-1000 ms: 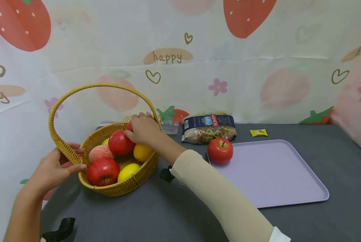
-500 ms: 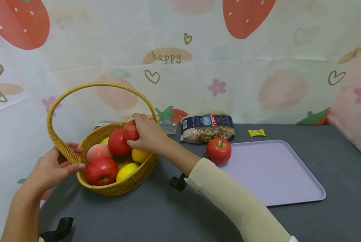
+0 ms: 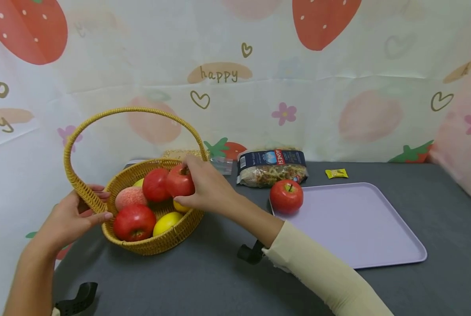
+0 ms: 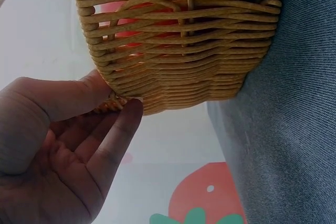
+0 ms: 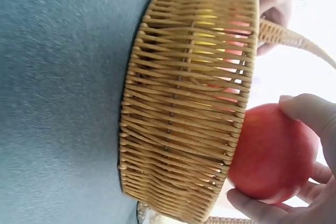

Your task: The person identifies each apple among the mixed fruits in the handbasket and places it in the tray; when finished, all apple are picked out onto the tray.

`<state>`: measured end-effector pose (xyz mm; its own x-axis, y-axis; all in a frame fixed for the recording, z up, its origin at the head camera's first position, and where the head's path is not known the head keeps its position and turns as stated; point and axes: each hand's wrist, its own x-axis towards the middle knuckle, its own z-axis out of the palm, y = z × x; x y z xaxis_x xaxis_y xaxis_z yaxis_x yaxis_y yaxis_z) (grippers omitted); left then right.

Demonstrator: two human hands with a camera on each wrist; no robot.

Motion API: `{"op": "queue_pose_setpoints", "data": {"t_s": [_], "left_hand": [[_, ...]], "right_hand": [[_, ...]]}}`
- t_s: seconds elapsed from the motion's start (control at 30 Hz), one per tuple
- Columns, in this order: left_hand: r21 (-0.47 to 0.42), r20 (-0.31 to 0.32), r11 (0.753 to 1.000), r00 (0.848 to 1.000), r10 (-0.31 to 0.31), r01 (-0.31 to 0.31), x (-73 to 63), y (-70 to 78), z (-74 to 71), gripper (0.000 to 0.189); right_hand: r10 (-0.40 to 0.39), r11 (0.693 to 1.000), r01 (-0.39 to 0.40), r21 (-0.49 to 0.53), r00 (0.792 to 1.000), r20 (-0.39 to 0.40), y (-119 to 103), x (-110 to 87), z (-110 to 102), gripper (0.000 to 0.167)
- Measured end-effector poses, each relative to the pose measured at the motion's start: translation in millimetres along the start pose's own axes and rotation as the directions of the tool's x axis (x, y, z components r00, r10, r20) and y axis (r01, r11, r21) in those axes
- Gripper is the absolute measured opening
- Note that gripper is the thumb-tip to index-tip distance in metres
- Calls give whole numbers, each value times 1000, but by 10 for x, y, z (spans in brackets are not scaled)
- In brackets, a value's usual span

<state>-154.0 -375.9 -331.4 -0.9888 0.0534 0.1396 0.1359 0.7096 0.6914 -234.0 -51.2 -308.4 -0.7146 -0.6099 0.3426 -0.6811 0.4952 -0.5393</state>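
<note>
The grey table (image 3: pixel 172 285) bears the wicker basket (image 3: pixel 152 249) on the left, its tall handle (image 3: pixel 132 109) arching overhead, and the lilac tray (image 3: pixel 369 228) on the right. The basket looks light, so steadying it matters: the left hand (image 3: pixel 71 219) grips it between thumb and fingers at the handle's left foot, and that hold is best kept firm without pulling, or the basket could tip.

The right hand (image 3: pixel 209 182) has thumb and fingers curled round a red fruit (image 3: pixel 181 182), at about rim height on the basket's right side. A straight rise is best before any swing sideways (the handle's right foot stands close behind that hand), with the fingers kept well round the smooth skin.

The second red fruit (image 3: pixel 155 185) sits just beside it, and an orange-yellow fruit (image 3: pixel 181 206) peeps out below the hand; whether either touches the held one, I cannot tell. The small lemon (image 3: pixel 168 223) in front could roll if jostled.
</note>
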Motion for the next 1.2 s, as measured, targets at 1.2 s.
{"op": "queue_pose_setpoints", "data": {"t_s": [1.2], "left_hand": [[26, -7, 1000, 1000, 14, -14, 2, 31, 13, 65]], "right_hand": [[203, 977, -184, 104, 955, -214, 721, -1317, -1041, 66]]}}
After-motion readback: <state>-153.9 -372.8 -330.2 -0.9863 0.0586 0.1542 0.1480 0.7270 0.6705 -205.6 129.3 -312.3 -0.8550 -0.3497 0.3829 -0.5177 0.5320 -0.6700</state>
